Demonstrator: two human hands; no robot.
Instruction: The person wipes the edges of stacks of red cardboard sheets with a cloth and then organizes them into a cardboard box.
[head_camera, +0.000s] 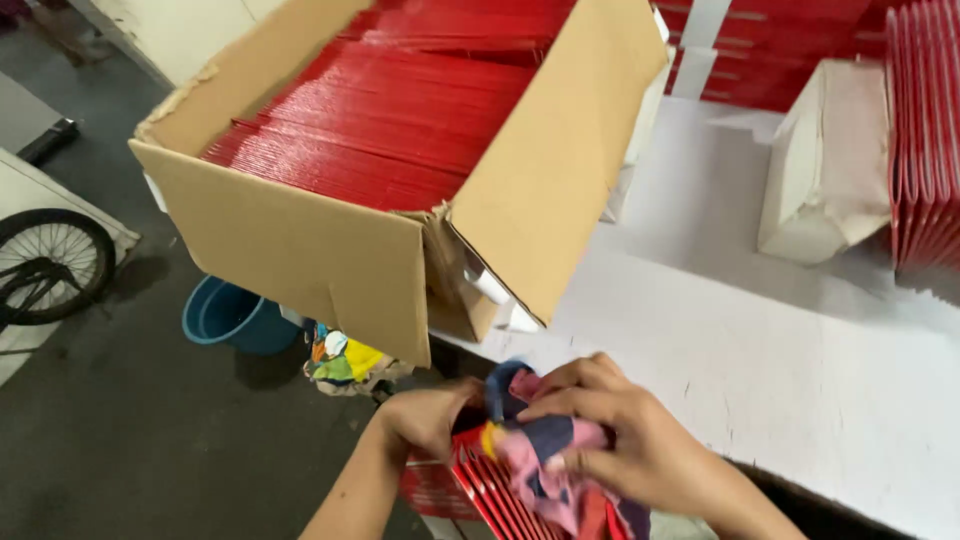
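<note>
My left hand (432, 415) grips the edge of a fanned stack of red folded cards (470, 488) at the bottom of the view. My right hand (625, 440) presses a crumpled pink, blue and yellow cloth (540, 455) onto the top of that stack, fingers curled over the fabric. Both hands sit just off the near edge of a white table (800, 380). A large torn cardboard box (340, 250), filled with rows of red cards (390, 120), rests on the table's corner above my hands.
A white paper-wrapped bundle (825, 160) and more upright red cards (925, 130) stand at the right. On the dark floor at left are a blue bucket (232, 318), a colourful rag pile (345, 362) and a bicycle wheel (50, 262).
</note>
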